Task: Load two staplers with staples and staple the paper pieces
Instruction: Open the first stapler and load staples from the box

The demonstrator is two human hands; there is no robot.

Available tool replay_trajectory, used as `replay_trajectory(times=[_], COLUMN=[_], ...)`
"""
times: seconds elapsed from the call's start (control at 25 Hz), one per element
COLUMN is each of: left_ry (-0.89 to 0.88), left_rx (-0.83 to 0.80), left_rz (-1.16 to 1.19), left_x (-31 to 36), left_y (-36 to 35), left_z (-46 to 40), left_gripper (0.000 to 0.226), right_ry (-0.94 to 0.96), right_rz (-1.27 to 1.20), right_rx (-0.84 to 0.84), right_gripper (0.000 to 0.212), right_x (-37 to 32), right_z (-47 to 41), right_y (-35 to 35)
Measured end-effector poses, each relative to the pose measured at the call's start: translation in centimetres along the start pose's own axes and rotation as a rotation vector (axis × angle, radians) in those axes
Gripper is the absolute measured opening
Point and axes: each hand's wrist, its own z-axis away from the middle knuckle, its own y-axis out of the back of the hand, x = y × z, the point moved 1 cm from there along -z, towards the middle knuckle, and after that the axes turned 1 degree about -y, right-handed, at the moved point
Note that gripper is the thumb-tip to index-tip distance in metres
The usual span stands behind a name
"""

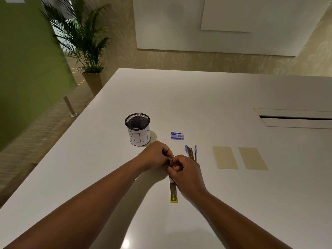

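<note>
Long opened yellow-tipped metal stapler point(173, 190) flat on white table point(233, 194), left hand point(156, 155) and right hand point(186, 174) fingertips pinched together on its far end, blue stapler point(191, 152) just beyond.

Counter point(215, 97) plain white. Opened stapler point(173, 192) silver metal, yellow end. Second stapler point(191, 152) silver with blue trim. Staple box point(177, 136) blue and white. Two paper pieces point(225, 157) point(253, 158) tan, unpatterned. Mesh cup point(137, 129) black, white label lettered black. Wallpaper point(179, 60) beige leaf pattern. Panel point(27, 60) green.
</note>
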Motion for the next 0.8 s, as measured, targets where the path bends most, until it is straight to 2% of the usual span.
replay_trajectory(times=[0.16,0.32,0.8], left_ry=[0.030,0.193,0.350], left_rx=[0.052,0.009,0.142], left_rz=[0.105,0.211,0.379], left_x=[-0.5,-0.8,-0.7], left_y=[-0.2,0.1,-0.3], left_z=[0.3,-0.3,-1.6], left_gripper=[0.019,0.038,0.013], right_ry=[-0.007,0.008,0.002], right_rz=[-0.004,-0.003,0.011], right_rx=[-0.003,0.010,0.018], right_gripper=[0.015,0.018,0.020], right_x=[-0.1,-0.2,0.2], right_z=[0.1,0.0,-0.1], right_y=[0.0,0.1,-0.3])
